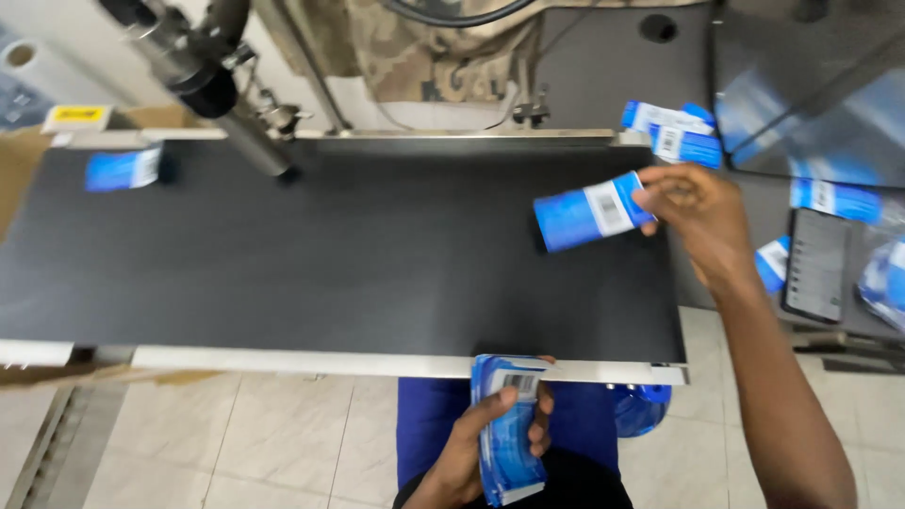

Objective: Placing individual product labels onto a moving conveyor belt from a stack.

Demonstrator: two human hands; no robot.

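A small blue-and-white packet (123,170) lies at the far left of the wide black conveyor belt (330,254), beside a slanted metal cylinder (203,85). At the belt's near edge the left hand (485,438) wraps its fingers around a stack of blue plastic packets (509,424) — held upright. Further right, the right hand (698,212) pinches one blue packet with a white label (589,212) just above the belt; more blue packets (674,132) lie beyond.

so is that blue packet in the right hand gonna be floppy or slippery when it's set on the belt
Probably light: the right hand pinches the blue packet by one end and it stays level. Likely fairly stiff, since it doesn't droop. Its glossy wrap may be a little slippery.
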